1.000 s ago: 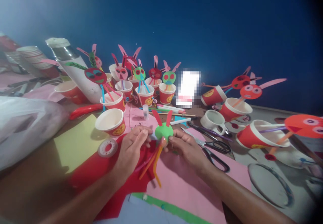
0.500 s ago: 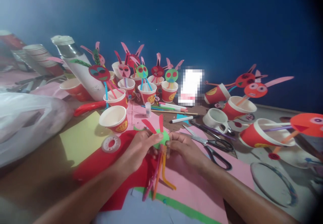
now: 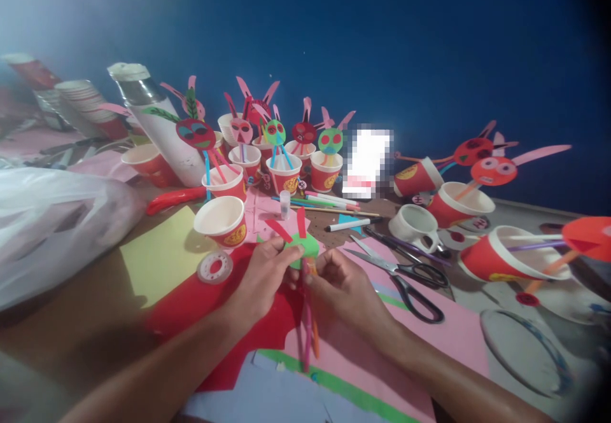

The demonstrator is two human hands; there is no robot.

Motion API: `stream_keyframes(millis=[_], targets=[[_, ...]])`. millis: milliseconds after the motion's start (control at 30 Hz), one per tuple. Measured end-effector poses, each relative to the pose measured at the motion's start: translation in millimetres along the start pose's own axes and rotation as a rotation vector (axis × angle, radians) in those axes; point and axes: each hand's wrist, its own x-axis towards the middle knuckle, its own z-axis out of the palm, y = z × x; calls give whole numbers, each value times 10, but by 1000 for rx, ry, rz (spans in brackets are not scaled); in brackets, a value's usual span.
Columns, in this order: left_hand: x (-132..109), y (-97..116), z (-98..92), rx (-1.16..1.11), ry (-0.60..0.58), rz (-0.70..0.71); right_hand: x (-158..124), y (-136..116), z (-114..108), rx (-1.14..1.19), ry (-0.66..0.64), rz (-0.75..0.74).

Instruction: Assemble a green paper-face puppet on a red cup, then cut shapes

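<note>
1. Behind the green paper piece [image 3: 311,243], some fingertips of the left hand [image 3: 267,273] are hidden.
2. The right hand [image 3: 348,289] hides part of the straws [image 3: 307,340].
3. The right edge cuts off the orange paper face [image 3: 589,235].
4. The left edge cuts off the plastic bag [image 3: 67,226]; its contents are unclear.
5. Pixelation blurs the bright rectangle [image 3: 368,156].

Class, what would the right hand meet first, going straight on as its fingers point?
Probably the pink and orange straws under the green paper disc; the right hand may be touching them.
</note>
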Motion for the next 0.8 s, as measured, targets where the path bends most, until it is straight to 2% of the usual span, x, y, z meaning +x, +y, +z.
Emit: stream_keyframes(millis=[200, 433, 800], targets=[[13, -21, -24, 20, -15, -33, -13, -59, -24, -95, 10, -20], [11, 2, -31, 121, -24, 49, -35, -100, -8, -118, 11, -7], [34, -8, -19, 123, 9, 41, -78, -137, 0, -245, 64, -116]])
